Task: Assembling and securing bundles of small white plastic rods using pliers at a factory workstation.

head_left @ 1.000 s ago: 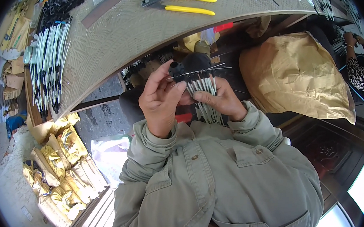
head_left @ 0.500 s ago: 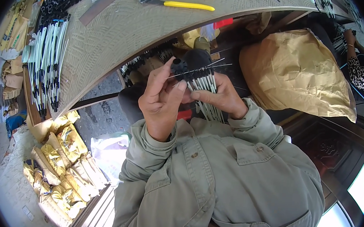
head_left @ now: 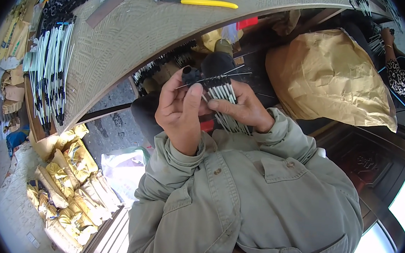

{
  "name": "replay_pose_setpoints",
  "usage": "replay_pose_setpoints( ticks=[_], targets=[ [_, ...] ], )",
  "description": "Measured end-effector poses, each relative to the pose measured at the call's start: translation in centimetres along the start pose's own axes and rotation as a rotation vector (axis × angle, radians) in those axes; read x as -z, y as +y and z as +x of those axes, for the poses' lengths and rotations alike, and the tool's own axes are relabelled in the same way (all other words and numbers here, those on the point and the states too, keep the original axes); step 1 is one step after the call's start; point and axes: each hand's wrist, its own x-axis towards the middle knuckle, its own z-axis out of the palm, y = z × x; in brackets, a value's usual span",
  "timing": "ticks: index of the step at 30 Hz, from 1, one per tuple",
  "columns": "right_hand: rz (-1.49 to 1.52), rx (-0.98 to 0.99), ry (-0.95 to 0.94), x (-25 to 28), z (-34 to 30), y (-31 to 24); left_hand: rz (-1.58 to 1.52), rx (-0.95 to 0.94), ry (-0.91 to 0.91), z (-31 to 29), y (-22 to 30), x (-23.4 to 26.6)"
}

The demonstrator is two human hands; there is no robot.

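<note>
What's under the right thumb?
The right hand has its thumb across a bundle of black-topped white rods, which show above and below it. The stretch directly beneath is covered, so how the rods lie there can't be seen.

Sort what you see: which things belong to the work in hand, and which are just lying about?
Apparently in use:
black piece, in the left hand
white rods, held in the right hand

Apparently lying about:
yellow-handled pliers
large brown paper
plastic bag
wrapped packets
</note>
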Motion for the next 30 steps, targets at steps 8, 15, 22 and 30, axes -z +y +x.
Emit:
replay_pose_setpoints(
  ticks=[8, 15, 22, 30],
  targets=[
    [-0.012, -0.003, -0.056, 0.7, 0.5, 0.3, 0.015, 0.043, -0.048, 0.2, -0.2, 0.7],
    [-0.102, 0.259, -0.029, 0.9, 1.5, -0.5, 0.090, -0.076, -0.080, -0.2, -0.5, 1.0],
    [-0.177, 0.332, -0.050, 0.2, 1.1, -0.2, 0.178, -0.150, -0.124, -0.7, -0.3, 1.1],
    [-0.393, 0.403, 0.025, 0.3, 0.3, 0.5, 0.117, -0.077, -0.098, -1.1, -0.1, 1.1]
  ],
)
